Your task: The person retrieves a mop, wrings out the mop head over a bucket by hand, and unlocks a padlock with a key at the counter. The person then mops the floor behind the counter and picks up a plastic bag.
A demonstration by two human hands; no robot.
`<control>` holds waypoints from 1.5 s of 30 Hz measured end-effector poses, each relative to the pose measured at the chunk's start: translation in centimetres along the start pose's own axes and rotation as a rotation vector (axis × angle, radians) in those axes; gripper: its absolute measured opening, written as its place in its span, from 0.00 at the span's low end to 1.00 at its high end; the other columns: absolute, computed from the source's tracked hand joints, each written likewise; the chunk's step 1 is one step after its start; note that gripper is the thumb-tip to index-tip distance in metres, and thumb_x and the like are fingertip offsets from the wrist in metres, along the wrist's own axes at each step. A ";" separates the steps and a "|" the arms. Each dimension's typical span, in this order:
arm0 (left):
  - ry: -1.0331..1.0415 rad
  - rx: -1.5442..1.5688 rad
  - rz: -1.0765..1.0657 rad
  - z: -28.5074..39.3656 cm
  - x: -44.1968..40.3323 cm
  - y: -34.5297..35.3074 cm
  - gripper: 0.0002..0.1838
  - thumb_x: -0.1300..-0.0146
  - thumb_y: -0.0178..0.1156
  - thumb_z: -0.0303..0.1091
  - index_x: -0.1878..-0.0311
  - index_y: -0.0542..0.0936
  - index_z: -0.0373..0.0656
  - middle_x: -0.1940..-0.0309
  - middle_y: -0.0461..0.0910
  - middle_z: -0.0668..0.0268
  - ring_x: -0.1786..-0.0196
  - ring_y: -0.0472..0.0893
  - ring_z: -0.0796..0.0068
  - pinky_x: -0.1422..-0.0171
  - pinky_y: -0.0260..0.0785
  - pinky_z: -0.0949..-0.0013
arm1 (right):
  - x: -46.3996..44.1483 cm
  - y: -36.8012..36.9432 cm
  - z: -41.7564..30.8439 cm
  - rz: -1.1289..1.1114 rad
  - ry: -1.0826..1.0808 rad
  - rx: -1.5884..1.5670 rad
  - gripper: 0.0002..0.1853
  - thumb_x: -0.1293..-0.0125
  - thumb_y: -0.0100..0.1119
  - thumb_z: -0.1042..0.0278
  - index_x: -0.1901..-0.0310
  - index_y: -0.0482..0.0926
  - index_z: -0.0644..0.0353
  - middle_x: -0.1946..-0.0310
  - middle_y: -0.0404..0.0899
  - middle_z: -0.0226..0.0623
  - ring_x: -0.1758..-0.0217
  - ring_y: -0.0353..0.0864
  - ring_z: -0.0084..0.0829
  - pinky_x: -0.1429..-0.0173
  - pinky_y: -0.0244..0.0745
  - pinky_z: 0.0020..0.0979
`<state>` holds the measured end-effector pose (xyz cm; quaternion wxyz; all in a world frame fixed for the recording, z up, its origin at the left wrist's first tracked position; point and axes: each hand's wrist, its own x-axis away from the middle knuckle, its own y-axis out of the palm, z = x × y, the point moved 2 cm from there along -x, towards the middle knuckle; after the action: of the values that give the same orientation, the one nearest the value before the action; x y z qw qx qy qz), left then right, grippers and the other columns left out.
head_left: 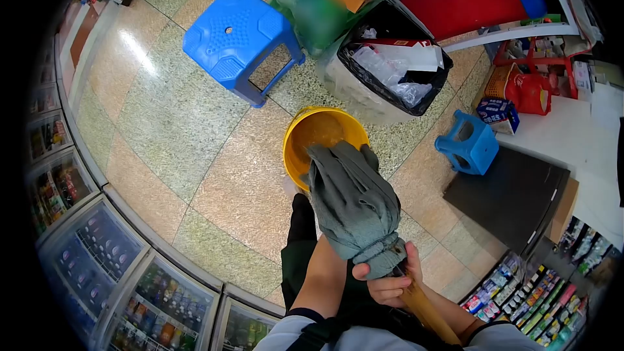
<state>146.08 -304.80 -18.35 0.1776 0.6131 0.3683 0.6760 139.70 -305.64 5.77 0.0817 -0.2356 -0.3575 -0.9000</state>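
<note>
A mop with a grey cloth head [354, 198] is held up in front of me, its strips pointing at a yellow bucket [292, 162]. The strips overlap the near rim of the bucket, which has brownish liquid inside. My right hand [396, 286] is wrapped around the wooden handle [426, 312], just below where the cloth is bound. My left forearm [323, 273] reaches up behind the mop head. The cloth hides my left hand, so its fingers do not show.
A blue stool [237, 39] stands beyond the bucket, beside a black-lined bin [409, 107] of rubbish. A smaller blue stool [471, 143] and dark cabinet [507, 192] are at right. Glass-fronted coolers [159, 305] line the left. My dark-clad foot [302, 218] is near the bucket.
</note>
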 end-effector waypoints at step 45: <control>0.301 -1.241 0.138 6.7 -10.7 -2.6 0.18 0.46 0.54 0.36 0.53 0.70 0.38 0.56 0.73 0.55 0.55 0.74 0.57 0.55 0.68 0.61 | 0.9 -13.1 -11.3 0.962 -0.112 1.350 0.12 0.49 0.57 0.68 0.68 0.65 0.61 0.86 0.66 0.31 0.90 0.66 0.22 0.86 0.63 0.24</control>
<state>153.96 -308.57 -27.87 0.4018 0.3172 -0.1109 0.8519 130.64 -303.73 -8.93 0.5633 -0.3075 -0.6845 -0.3459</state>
